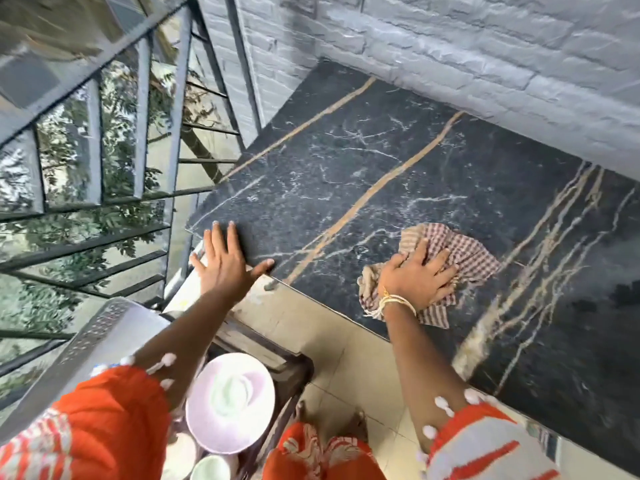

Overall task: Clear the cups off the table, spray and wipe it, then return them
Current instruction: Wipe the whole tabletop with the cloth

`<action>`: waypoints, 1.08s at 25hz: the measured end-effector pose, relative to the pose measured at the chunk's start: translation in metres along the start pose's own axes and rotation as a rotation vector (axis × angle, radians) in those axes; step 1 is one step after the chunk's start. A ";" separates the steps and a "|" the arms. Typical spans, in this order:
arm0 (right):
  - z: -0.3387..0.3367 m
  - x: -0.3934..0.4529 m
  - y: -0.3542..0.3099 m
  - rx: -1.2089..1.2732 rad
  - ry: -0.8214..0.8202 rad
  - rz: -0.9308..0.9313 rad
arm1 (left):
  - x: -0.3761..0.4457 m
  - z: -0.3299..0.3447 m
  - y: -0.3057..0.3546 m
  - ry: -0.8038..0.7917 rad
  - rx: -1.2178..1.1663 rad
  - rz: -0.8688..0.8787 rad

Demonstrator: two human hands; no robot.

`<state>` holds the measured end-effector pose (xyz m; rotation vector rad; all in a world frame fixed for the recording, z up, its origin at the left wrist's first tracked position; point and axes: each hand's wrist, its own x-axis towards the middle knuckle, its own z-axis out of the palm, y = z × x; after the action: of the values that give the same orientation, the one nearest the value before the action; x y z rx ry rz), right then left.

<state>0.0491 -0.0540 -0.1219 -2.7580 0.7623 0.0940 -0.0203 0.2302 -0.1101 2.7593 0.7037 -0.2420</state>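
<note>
Head view: pale cup [231,393] on pink plate [214,434] (both blurred).

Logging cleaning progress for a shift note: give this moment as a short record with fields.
surface: black veined marble tabletop, no cups in view on it
cloth: red-and-white checked cloth, bunched on the tabletop
right hand: presses on the cloth
left hand: flat on the tabletop's near corner
crockery: pale pink round plate and pale green cup, off the table, lower left

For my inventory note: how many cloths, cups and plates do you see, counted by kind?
Checked cloth: 1
Pale green cups: 2
Pink plate: 1
Total: 4 that show clearly
</note>
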 end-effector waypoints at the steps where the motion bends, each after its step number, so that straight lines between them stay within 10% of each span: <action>1: 0.009 -0.011 -0.024 -0.009 -0.001 -0.058 | 0.005 -0.001 -0.013 -0.004 -0.005 -0.047; 16: 0.066 -0.098 -0.234 -0.175 -0.360 -1.487 | 0.001 0.006 -0.066 -0.061 0.201 0.143; 27: 0.061 -0.061 -0.212 -0.053 -0.098 -0.569 | -0.003 0.004 -0.069 -0.133 0.037 0.156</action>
<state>0.1064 0.1678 -0.1191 -2.8770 -0.0653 0.1320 -0.0576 0.2856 -0.1294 2.7844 0.4526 -0.4036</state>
